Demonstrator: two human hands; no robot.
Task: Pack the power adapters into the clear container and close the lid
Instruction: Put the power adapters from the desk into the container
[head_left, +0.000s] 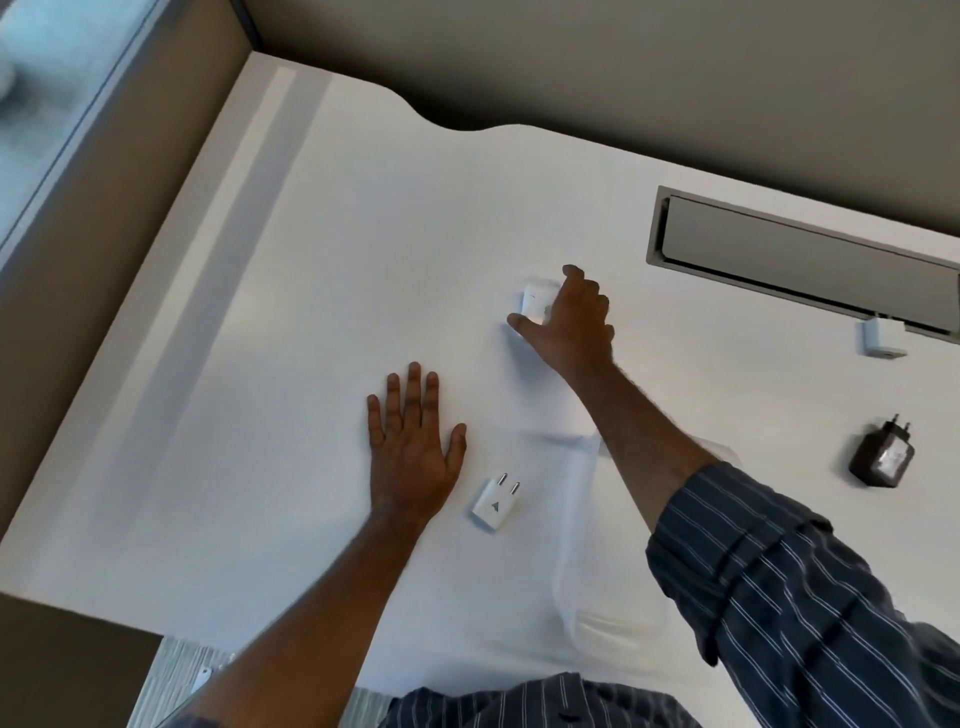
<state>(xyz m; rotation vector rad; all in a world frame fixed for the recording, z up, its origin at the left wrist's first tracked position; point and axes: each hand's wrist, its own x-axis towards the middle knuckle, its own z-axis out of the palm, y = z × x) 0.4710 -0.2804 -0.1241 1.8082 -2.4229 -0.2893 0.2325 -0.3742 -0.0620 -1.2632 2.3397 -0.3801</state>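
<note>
My right hand (569, 317) reaches across the white table and closes thumb and fingers around a white power adapter (536, 300). Flat on the table rests my left hand (413, 447), fingers spread, holding nothing. Just right of it lies a second white adapter (495, 505) with two pins pointing away from me. A black adapter (883, 453) lies at the right, and another white adapter (879, 336) sits by the cable slot. The clear container (582, 525) is faint under my right forearm, near the front edge; its lid cannot be made out.
A grey cable slot (800, 260) is recessed into the white table (260, 364) at the far right. The table's back edge curves against a grey wall. A window and brown wall panel stand at the left.
</note>
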